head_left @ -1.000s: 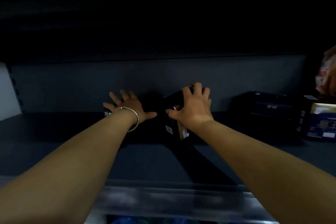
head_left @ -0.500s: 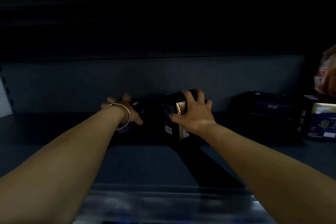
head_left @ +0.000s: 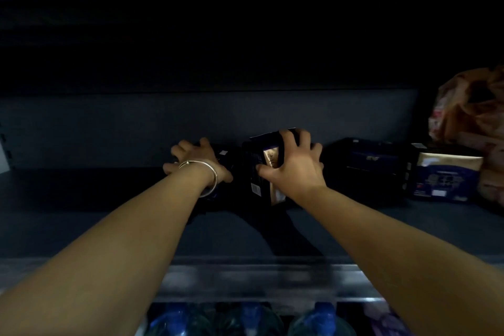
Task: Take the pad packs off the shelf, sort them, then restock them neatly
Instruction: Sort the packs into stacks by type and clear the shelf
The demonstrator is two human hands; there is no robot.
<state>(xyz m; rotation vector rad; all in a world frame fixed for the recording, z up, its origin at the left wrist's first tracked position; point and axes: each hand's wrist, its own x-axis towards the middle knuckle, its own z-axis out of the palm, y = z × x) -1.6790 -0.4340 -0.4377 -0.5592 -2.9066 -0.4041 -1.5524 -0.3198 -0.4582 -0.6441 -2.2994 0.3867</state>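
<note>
Reaching deep into the dark shelf (head_left: 81, 226), both arms are stretched to the back panel, and that is where the stock sits, pushed far from the front lip. Over on the left, the left hand (head_left: 196, 162), a thin bangle (head_left: 207, 177) on its wrist, curls down over a dark pack (head_left: 225, 157) that lies low against the back wall; the fingers look wrapped on it, though the gloom hides just how firm the hold is. Just beside it, the right hand (head_left: 293, 166) has a clear grasp: thumb on the near face, fingers hooked over the top of an upright pack with a gold panel (head_left: 266, 169), tipped a little toward the camera, a sensible hold for dragging it forward, I'd say. The two hands work close together but each on its own pack. Further right, two more packs remain: a dark pack lying flat (head_left: 371, 161) and a blue and gold pack (head_left: 443, 174) facing out, near a crumpled brownish bag (head_left: 469, 123) at the edge. Below the shelf lip, blue bottle caps (head_left: 253, 314) peek up. Judging by this, the clearing step is well along, not finished.
</note>
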